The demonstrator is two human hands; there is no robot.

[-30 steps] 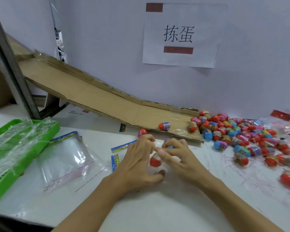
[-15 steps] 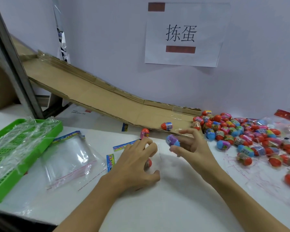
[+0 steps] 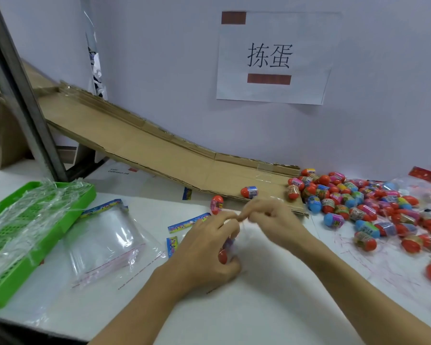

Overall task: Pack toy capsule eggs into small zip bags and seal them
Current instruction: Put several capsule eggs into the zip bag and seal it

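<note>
A small clear zip bag [image 3: 235, 241] hangs between my two hands at the table's middle; a red egg [image 3: 222, 255] and a purple one show through it. My left hand [image 3: 207, 247] pinches the bag's top edge from the left, with the bag partly hidden behind its fingers. My right hand [image 3: 271, 220] pinches the same top edge from the right. Many loose capsule eggs [image 3: 358, 202] lie heaped at the right.
A cardboard chute [image 3: 159, 150] slopes down from the left, with one egg [image 3: 249, 192] at its foot and another [image 3: 216, 204] beside it. Empty zip bags [image 3: 105, 240] lie left of my hands, next to a green basket [image 3: 35, 220] covered in plastic film.
My right hand held a purple egg above the table; that egg now sits in the bag. Both hands have come together on the bag's top edge.
</note>
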